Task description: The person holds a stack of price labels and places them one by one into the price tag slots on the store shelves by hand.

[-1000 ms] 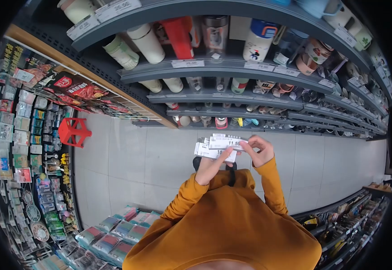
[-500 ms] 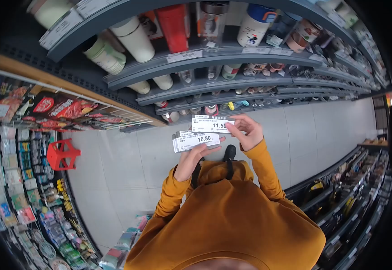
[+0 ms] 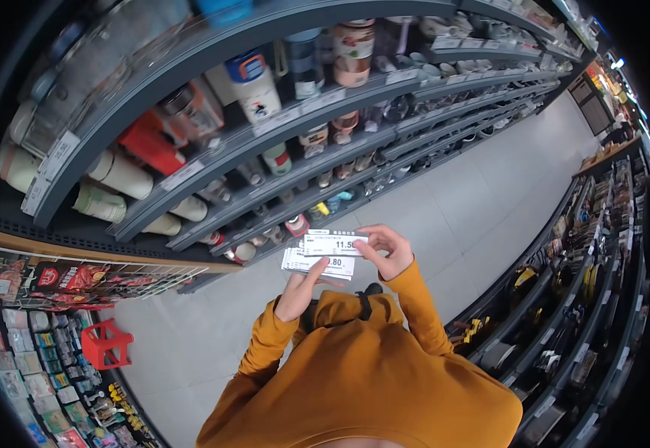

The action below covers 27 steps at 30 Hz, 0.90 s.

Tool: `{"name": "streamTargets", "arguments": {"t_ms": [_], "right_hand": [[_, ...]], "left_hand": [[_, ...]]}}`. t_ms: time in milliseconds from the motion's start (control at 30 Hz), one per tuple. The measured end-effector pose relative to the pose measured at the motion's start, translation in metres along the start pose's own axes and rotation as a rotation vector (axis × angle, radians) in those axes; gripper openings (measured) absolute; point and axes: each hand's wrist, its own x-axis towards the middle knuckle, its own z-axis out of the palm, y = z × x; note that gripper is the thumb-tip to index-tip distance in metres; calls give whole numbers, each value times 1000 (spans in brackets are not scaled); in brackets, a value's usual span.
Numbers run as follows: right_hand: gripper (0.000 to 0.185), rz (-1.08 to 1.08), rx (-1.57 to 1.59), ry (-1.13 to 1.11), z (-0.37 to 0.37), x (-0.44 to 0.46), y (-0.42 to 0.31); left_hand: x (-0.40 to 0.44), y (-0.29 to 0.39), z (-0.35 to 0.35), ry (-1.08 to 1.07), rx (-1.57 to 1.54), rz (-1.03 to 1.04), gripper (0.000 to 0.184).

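I have one price label (image 3: 328,246) singled out, its end pinched by the nearly closed right hand (image 3: 393,252) and overlapping the stack of labels (image 3: 342,266) that the left hand (image 3: 299,293) clamps under its thumb — all held away from the shelves (image 3: 190,67), none set down.

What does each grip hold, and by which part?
Left grip: the lower tags, by their bottom edge. Right grip: the upper tag, by its right end.
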Motion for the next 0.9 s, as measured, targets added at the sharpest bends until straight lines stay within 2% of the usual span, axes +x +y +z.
{"name": "streamTargets", "arguments": {"t_ms": [200, 233, 467, 667, 900], "right_hand": [[23, 26, -13, 195, -139, -40, 14], [25, 31, 13, 195, -162, -48, 17], [30, 58, 73, 267, -278, -70, 25], [27, 64, 55, 191, -325, -27, 26], [20, 7, -17, 127, -370, 71, 28]], "left_hand": [[70, -44, 118, -126, 1, -105, 34], [84, -55, 137, -199, -42, -109, 36], [156, -82, 239, -290, -59, -167, 37], [207, -72, 255, -274, -40, -174, 36], [277, -58, 241, -203, -174, -135, 39]]}}
